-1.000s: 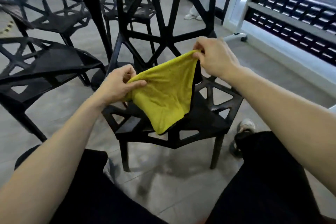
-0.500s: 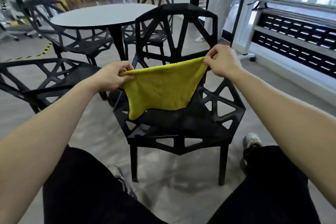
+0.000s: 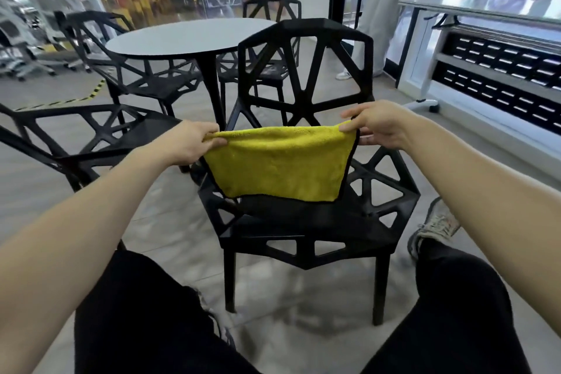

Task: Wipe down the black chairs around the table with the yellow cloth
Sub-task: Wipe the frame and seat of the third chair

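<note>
Here, the yellow cloth (image 3: 280,165) is stretched flat between both hands, above the seat of the nearest black chair (image 3: 306,143). Left hand (image 3: 189,144) pinches the upper left corner between thumb and fingers; right hand (image 3: 375,124) pinches the upper right corner, index finger lifted free. The top edge runs nearly level and taut; the bottom edge, trimmed in black, hangs just over the rear of the seat, and contact with it cannot be told. The chair's openwork back stands upright behind the cloth.

The round table (image 3: 188,36) stands beyond that back, its edge close to the top rail. Three more black chairs ring it: one at far left (image 3: 76,143), side-on and near the left forearm; one at the table's left (image 3: 127,67); one behind the table (image 3: 271,9).

Open floor (image 3: 306,313) shows in front of the nearest chair's legs and between the person's dark-trousered knees. To the right, a strip of floor separates the chair from a white wheeled unit (image 3: 498,61). A second person (image 3: 382,6) stands by the doorway, well apart.
</note>
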`<state>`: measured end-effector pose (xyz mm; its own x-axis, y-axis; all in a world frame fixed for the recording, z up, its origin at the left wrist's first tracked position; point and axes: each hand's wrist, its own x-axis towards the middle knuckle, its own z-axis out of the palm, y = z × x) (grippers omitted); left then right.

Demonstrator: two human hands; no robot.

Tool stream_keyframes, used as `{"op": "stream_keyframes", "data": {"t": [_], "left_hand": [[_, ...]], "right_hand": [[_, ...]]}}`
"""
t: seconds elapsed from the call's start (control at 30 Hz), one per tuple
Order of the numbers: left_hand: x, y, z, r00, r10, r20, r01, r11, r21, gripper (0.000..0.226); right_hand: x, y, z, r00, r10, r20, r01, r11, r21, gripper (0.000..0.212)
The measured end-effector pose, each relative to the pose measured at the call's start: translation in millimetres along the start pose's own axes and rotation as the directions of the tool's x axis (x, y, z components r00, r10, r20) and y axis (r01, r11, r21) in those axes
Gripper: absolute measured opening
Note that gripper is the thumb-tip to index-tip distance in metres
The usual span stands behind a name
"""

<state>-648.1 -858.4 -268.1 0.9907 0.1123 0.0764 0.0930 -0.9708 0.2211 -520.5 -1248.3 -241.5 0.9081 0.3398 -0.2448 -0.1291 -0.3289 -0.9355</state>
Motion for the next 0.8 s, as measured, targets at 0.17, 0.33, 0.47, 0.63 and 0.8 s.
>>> {"op": "stream_keyframes", "data": {"t": [0.17,0.33,0.47,0.63,0.8], "left_hand": [[-3,-17,-1,0.997,-0.011,0.078,0.029,0.974,-0.226,0.010],[-10,-14,-6,0.995,-0.029,0.099,0.070,0.892,-0.447,0.029],[-18,-11,-5,0.993,-0.073,0.091,0.116,0.570,-0.814,0.056],[-8,8,6,0.960,-0.272,0.067,0.256,0.758,-0.600,0.065],[-8,71,24,0.977,-0.206,0.064,0.200,0.755,-0.625,0.060]], "right_hand": [[10,13,0,0.994,-0.105,-0.020,0.096,0.959,-0.268,0.058],[14,26,0,0.928,-0.372,0.016,0.253,0.599,-0.760,0.018],[3,25,-1,0.913,-0.405,0.039,0.300,0.606,-0.737,0.014],[-7,16,19,0.999,-0.032,0.018,0.036,0.915,-0.402,0.015],[-19,3,68,0.972,0.078,0.222,-0.069,0.997,-0.045,0.018]]}}
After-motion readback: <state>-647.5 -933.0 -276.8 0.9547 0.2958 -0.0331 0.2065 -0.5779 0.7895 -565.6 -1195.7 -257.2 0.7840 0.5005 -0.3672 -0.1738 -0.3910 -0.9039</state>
